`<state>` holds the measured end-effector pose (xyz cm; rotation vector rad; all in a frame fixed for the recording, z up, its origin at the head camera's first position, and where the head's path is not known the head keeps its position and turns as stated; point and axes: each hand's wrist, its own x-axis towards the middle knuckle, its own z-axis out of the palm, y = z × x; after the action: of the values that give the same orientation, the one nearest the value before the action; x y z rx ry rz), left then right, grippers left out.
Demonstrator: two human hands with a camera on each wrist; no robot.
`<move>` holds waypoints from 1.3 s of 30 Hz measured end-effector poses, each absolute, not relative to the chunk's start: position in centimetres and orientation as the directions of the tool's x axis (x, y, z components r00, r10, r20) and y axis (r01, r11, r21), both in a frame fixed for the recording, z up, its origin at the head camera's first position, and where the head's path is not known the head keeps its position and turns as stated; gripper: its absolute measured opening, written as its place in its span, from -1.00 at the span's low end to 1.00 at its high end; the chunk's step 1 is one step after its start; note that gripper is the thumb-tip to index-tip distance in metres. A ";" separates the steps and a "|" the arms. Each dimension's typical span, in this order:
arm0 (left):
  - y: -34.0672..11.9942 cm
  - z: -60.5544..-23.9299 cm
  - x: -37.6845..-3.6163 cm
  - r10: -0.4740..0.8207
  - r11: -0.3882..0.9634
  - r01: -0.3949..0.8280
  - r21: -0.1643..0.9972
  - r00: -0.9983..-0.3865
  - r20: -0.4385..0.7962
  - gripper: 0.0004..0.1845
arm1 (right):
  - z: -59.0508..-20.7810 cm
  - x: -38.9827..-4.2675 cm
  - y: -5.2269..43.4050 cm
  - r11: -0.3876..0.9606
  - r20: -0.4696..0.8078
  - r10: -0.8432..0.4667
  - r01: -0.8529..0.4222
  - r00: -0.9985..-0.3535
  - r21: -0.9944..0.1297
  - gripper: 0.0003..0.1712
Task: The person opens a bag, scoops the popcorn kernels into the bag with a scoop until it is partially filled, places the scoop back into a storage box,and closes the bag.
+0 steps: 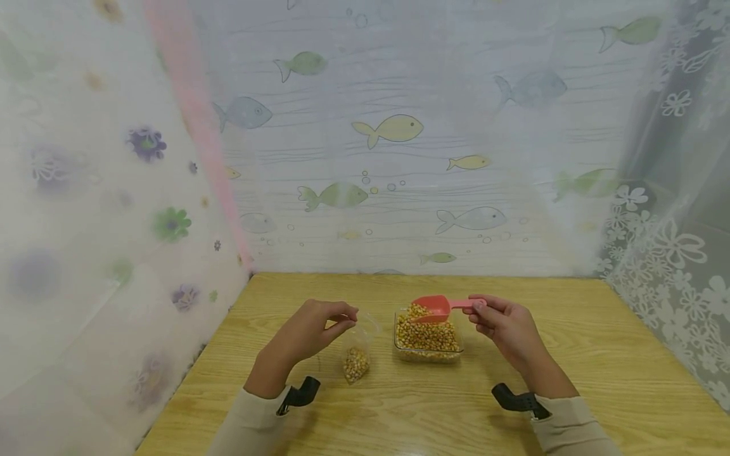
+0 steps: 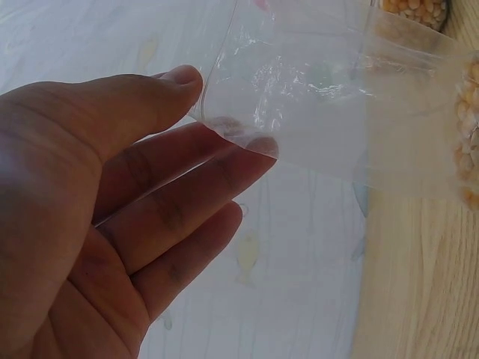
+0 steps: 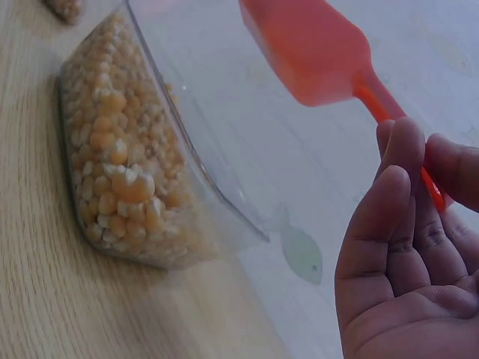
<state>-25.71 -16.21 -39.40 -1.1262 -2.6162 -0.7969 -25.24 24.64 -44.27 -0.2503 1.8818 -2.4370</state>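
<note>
My left hand (image 1: 315, 328) pinches the top edge of a clear plastic bag (image 2: 322, 97) between thumb and fingers. Corn kernels (image 1: 356, 364) fill the bag's lower part, which hangs at or just above the table; contact cannot be told. With thumb and fingertips, my right hand (image 1: 504, 326) holds the handle of a red scoop (image 1: 438, 307). Some kernels lie in the scoop, seen in the head view. It is above a clear rectangular container (image 1: 429, 358) of corn kernels (image 3: 123, 179). In the right wrist view the scoop (image 3: 314, 52) is above the container's rim.
The wooden table (image 1: 410, 411) bears the container, right of the bag. Behind it hangs a sheet printed with fish (image 1: 399, 128). A flowered sheet (image 1: 171, 225) stands at the left, and another with white flowers (image 1: 678, 244) at the right.
</note>
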 end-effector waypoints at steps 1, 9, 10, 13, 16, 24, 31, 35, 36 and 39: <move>-16.2 -39.4 -25.7 0.618 0.569 0.717 0.403 -0.696 0.366 -0.87 | -44.2 -25.2 24.6 -0.266 0.098 -0.145 -0.057 -0.984 -0.962 -0.72; -16.3 -39.6 -25.8 0.622 0.573 0.727 0.378 -0.686 0.377 -0.85 | -43.7 -25.0 24.3 -0.250 0.079 -0.122 -0.047 -0.989 -0.967 -0.59; -16.3 -39.5 -25.8 0.619 0.575 0.725 0.379 -0.689 0.377 -0.84 | -43.6 -25.0 24.3 -0.249 0.080 -0.124 -0.047 -0.989 -0.967 -0.57; -16.2 -39.4 -25.7 0.617 0.577 0.720 0.385 -0.693 0.372 -0.84 | -43.3 -24.9 24.1 -0.268 0.086 -0.128 -0.049 -0.988 -0.962 -0.59; -16.1 -39.3 -25.7 0.621 0.575 0.722 0.386 -0.692 0.369 -0.86 | -43.2 -24.9 23.9 -0.294 0.100 -0.136 -0.056 -0.986 -0.954 -0.67; -16.1 -39.4 -25.6 0.619 0.585 0.719 0.375 -0.695 0.367 -0.85 | -43.0 -24.9 22.8 -0.323 0.132 -0.164 -0.074 -0.978 -0.944 -0.73; -16.5 -39.5 -25.7 0.614 0.586 0.713 0.385 -0.701 0.364 -0.85 | -43.0 -25.1 21.4 -0.302 0.138 -0.186 -0.077 -0.973 -0.950 -0.66; -16.5 -39.6 -25.8 0.620 0.577 0.720 0.386 -0.694 0.366 -0.87 | -42.8 -25.3 20.7 -0.274 0.143 -0.177 -0.091 -0.974 -0.957 -0.59; -16.5 -39.6 -25.8 0.623 0.573 0.723 0.387 -0.691 0.368 -0.88 | -42.8 -25.4 20.5 -0.266 0.143 -0.178 -0.092 -0.974 -0.959 -0.56; -16.4 -39.6 -25.8 0.626 0.565 0.729 0.386 -0.683 0.376 -0.89 | -42.6 -25.6 19.9 -0.244 0.139 -0.181 -0.093 -0.974 -0.965 -0.49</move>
<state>-25.83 -16.38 -39.63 -1.1405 -2.6010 -0.7770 -25.58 19.90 -42.62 -0.3434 1.8957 -2.4098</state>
